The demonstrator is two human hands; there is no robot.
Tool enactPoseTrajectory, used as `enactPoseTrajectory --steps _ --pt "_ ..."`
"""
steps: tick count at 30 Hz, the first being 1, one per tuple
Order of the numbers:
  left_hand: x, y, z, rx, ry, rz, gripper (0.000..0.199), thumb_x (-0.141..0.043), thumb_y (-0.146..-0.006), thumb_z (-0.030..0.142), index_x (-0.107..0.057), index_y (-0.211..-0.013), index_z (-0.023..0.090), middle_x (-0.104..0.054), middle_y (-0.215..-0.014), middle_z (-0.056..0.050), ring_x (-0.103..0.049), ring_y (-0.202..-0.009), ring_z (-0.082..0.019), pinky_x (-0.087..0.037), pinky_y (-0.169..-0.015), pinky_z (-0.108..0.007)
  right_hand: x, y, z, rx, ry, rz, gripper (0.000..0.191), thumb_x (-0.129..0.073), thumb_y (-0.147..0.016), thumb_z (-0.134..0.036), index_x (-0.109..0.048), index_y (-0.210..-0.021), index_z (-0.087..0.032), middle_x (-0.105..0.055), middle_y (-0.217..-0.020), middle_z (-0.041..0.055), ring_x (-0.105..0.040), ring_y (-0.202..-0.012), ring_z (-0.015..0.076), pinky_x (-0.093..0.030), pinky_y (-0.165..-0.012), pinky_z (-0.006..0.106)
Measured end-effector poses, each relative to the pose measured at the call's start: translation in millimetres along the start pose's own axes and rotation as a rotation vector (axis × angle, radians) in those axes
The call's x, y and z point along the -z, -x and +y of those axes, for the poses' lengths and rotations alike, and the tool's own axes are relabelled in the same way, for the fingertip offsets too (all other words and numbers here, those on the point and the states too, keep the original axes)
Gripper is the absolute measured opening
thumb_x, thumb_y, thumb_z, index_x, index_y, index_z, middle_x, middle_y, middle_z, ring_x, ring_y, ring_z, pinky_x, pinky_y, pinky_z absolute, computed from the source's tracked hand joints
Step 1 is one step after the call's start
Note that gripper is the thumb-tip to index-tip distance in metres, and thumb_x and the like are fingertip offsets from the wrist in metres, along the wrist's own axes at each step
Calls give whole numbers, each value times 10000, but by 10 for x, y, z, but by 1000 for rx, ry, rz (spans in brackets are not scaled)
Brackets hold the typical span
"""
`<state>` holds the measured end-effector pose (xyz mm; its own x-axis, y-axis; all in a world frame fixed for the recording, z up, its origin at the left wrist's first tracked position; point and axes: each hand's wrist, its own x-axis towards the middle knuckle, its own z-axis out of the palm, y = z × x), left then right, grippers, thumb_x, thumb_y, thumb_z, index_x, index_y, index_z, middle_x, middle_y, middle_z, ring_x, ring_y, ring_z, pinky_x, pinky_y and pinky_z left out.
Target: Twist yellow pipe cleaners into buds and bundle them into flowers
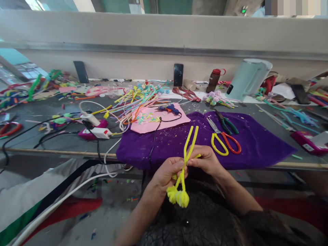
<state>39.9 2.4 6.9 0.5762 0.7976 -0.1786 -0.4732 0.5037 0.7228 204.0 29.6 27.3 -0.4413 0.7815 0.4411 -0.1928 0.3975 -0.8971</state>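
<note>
Yellow pipe cleaners (189, 145), twisted together and ending below in fluffy yellow balls (182, 198), are held up in front of my chest. My left hand (167, 171) pinches the stems where they cross. From the other side, my right hand (205, 160) grips them too, with a short yellow end poking out past its fingers. Two straight stem ends point up and away from me. Just beyond my right hand, scissors (224, 140) with one yellow and one red handle lie on a purple cloth (164, 147), beside dark green-handled pliers (228, 123).
A blue glue gun (169, 109) rests on a pink sheet (143, 127) with cut bits. Power strips (93, 131) and cables lie left. Behind are bundled pipe cleaners (138, 99), a phone (178, 74), a brown bottle (213, 82) and a pale green kettle (249, 78).
</note>
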Motion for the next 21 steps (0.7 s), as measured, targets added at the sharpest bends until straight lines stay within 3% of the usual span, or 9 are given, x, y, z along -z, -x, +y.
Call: enactPoseTrajectory --steps 6,14,18,21 --pt "-54 13 -40 33 68 -106 327 -744 -603 380 -560 -569 112 -393 -402 54 -324 -342 -35 -220 -343 -167 -58 68 27 0 -59 32 67 -718 -695 -257 -702 -703 -192 -634 -701 21 -559 -639 129 -436 -592 252" --pt "10 -44 -84 -2 -46 29 335 -712 -634 417 -573 -587 116 -469 -417 34 -391 -360 -49 -279 -382 -174 -94 119 -24 -82 50 128 91 -666 -723 -194 -622 -647 -173 -582 -654 -9 -522 -596 100 -400 -567 223" --pt "-64 -49 21 -38 -126 99 303 -734 -603 393 -597 -641 126 -613 -551 -20 -508 -456 -86 -346 -440 -184 -40 78 -92 -118 64 117 112 -652 -731 -204 -600 -639 -166 -584 -627 -8 -531 -558 102 -409 -537 225" --pt "-107 -71 134 -33 -215 81 249 -737 -604 339 -608 -620 127 -655 -611 -37 -521 -489 -85 -350 -467 -185 24 25 -167 -109 97 82 114 -649 -732 -199 -600 -635 -162 -587 -605 -8 -539 -539 104 -417 -526 227"
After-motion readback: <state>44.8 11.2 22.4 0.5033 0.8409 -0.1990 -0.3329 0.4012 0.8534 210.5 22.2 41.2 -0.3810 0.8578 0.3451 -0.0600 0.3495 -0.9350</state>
